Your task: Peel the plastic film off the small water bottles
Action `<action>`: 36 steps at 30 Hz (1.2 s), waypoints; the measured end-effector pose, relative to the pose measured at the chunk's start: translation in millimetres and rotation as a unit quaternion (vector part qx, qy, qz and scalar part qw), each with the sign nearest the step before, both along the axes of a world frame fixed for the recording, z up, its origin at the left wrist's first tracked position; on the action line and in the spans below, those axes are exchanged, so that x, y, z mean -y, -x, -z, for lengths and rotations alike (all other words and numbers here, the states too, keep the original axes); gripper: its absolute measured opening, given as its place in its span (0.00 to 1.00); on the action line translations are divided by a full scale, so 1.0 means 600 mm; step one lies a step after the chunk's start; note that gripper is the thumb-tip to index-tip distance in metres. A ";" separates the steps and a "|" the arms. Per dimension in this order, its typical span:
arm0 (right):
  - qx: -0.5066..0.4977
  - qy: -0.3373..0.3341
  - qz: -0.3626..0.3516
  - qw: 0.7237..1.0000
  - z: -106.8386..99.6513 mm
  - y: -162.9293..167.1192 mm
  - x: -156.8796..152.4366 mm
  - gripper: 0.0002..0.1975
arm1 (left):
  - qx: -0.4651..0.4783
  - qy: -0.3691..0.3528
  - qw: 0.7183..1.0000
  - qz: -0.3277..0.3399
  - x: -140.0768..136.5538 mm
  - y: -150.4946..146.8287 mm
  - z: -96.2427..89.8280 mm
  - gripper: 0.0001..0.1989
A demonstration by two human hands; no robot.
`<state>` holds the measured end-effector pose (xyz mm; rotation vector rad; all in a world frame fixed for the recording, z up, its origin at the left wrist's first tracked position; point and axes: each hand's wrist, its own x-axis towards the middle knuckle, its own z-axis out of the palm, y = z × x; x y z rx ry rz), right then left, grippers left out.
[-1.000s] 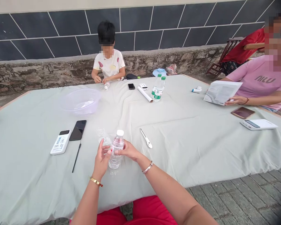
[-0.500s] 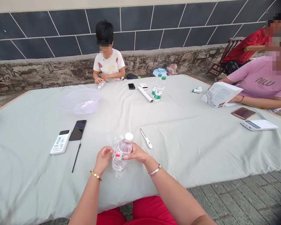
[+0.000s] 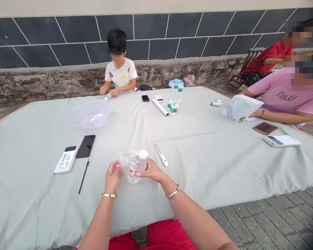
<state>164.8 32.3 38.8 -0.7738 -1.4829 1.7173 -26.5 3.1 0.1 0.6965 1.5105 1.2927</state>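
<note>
The right hand (image 3: 155, 171) held a clear plastic water bottle (image 3: 134, 176) around its middle, most of its fingers hidden behind it and the thumb covering part of the label. The left hand (image 3: 112, 174) seemed to pinch crumpled transparent film (image 3: 124, 159), its outline fading into the pale tablecloth (image 3: 198, 163). Between the hands, near the table's front edge, the bottle leaned rightward along its long axis, white cap (image 3: 143, 154) uppermost.

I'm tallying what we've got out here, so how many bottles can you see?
4: a clear bottle in your right hand; a green-capped bottle beside the white roll, another partly behind it; a small bottle by the opposite person's hand. More could be hidden.
</note>
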 end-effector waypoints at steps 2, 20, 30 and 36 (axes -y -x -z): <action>0.036 -0.009 0.046 0.998 0.003 0.008 -0.003 0.27 | -0.093 -0.013 0.996 -0.010 0.006 -0.002 -0.006 0.23; 0.152 0.062 0.142 0.976 0.040 0.065 -0.025 0.21 | -0.197 -0.083 0.965 0.150 0.010 -0.031 0.021 0.32; 0.236 -0.072 0.159 0.956 0.019 0.050 -0.015 0.26 | -0.178 -0.059 0.982 0.031 0.017 -0.011 -0.020 0.22; 0.026 -0.033 0.011 0.999 0.000 0.041 -0.008 0.25 | 0.020 0.070 0.997 0.010 0.023 -0.008 -0.027 0.36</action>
